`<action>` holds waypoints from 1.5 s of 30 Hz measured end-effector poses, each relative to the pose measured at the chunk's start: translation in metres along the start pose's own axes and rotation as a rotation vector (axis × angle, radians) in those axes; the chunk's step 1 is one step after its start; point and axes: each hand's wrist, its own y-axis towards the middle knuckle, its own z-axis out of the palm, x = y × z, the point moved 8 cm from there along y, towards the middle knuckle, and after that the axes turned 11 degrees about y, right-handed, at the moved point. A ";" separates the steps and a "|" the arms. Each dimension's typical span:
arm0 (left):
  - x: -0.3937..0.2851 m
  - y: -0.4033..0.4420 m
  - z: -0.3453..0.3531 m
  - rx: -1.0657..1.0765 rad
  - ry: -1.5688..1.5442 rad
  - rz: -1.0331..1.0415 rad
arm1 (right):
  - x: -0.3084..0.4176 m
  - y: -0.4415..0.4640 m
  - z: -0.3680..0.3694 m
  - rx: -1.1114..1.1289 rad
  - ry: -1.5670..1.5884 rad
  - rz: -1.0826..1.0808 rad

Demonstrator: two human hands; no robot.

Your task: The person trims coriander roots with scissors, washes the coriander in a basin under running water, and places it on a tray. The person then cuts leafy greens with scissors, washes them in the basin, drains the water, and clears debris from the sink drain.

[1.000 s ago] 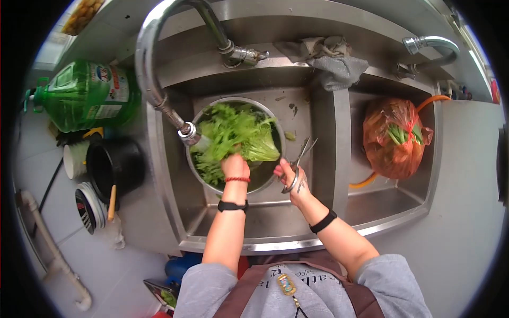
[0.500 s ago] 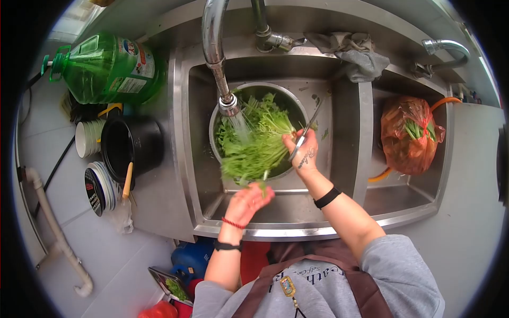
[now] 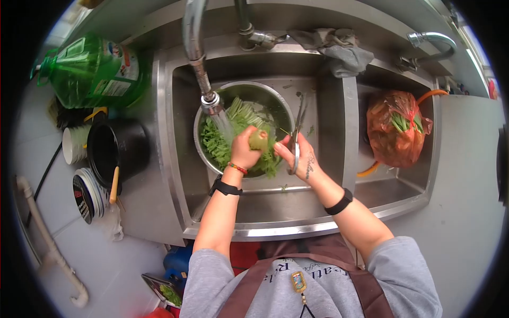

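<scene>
Sink (image 3: 265, 231) carries a steel bowl (image 3: 287, 104) in its left basin, with water (image 3: 222, 123) falling from the tap (image 3: 194, 32) into the bowl's left part. Loose greens (image 3: 211, 137) lie in the bowl, some pale stems towards its far side. Over the bowl's near right part is the bunch (image 3: 259, 139), cut end up and towards the right, leaves hanging below. The left hand (image 3: 245, 152) has its fingers wrapped round the stem end. The right hand (image 3: 298, 153) holds scissors (image 3: 301, 111), blades pointing far; its thumb is just beside the bunch, and I cannot tell whether they touch.

The bunch should be light, slippery when wet, firm at the base and soft in the leaf, which would bruise or tear if squeezed. The thick stem end, gathered whole, is the best hold.

Half a second ago the right hand was at a bunch's stem end and the left hand was nearer, away from it; now the left has the grip. Whether it is the same bunch, I cannot tell.
</scene>
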 end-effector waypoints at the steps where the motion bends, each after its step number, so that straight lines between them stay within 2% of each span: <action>1: 0.011 0.000 0.006 0.055 -0.094 -0.134 | 0.009 -0.007 -0.008 0.107 -0.193 0.047; 4: -0.021 0.010 0.001 0.032 0.047 -0.035 | -0.008 -0.019 -0.018 0.298 -0.736 0.068; 5: -0.027 0.012 0.009 0.135 0.151 -0.071 | -0.024 -0.022 -0.018 0.353 -0.677 0.216; 8: -0.044 0.017 0.022 0.221 0.192 -0.081 | -0.021 -0.017 -0.018 0.339 -0.621 0.297; 12: -0.048 0.023 0.029 0.266 0.292 -0.005 | -0.008 -0.012 -0.031 0.462 -0.830 0.356; 16: -0.063 0.028 0.038 0.367 0.346 0.025 | -0.009 -0.013 -0.040 0.387 -0.757 0.355; 19: -0.072 0.030 0.043 0.461 0.489 0.015 | -0.017 -0.015 -0.048 0.399 -0.946 0.380; 25: -0.087 0.029 0.066 0.484 0.555 0.054 | -0.044 -0.011 -0.057 0.026 -0.734 0.184; 28: -0.088 0.034 0.068 0.435 0.694 0.173 | -0.042 -0.008 -0.064 -0.008 -0.787 0.272; 29: -0.086 0.032 0.074 0.534 0.730 0.206 | -0.051 -0.012 -0.068 0.032 -0.620 0.500; 33: -0.029 0.041 0.055 0.483 0.837 -0.052 | -0.068 -0.015 -0.070 0.033 -0.567 0.582; 34: -0.011 0.042 0.036 0.499 0.824 -0.210 | -0.084 -0.013 -0.074 -0.041 -0.507 0.529; 36: 0.016 0.034 0.003 0.179 1.020 -0.254 | -0.122 -0.018 -0.082 -0.184 -0.383 0.431; 37: 0.020 0.023 0.003 0.235 1.026 -0.342 | -0.127 -0.024 -0.080 -0.231 -0.183 0.452; 39: 0.027 -0.001 0.004 0.353 1.035 -0.518 | -0.131 -0.035 -0.076 -0.268 0.027 0.506; 43: 0.118 -0.029 0.048 0.425 0.879 -0.530 | -0.101 -0.053 -0.071 -0.229 0.234 0.533; 45: 0.123 -0.022 0.039 0.475 0.848 -0.521 | -0.065 -0.065 -0.080 -0.215 0.220 0.529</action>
